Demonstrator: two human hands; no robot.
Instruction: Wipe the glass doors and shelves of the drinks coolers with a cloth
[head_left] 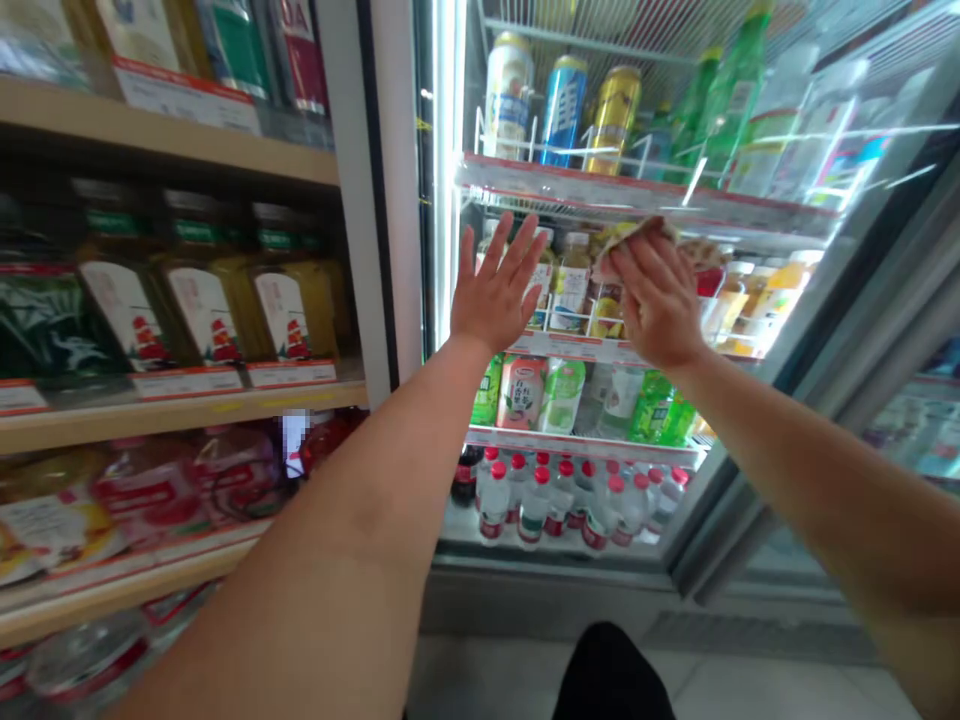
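Drinks cooler door, glass: left hand open, fingers spread, palm toward the glass; right hand clenched on a crumpled cloth held against the glass, bottled drinks behind.

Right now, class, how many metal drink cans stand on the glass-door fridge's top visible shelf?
3: a white metal can, a blue metal can, a gold metal can, side by side at the left of the shelf; more may be hidden behind.
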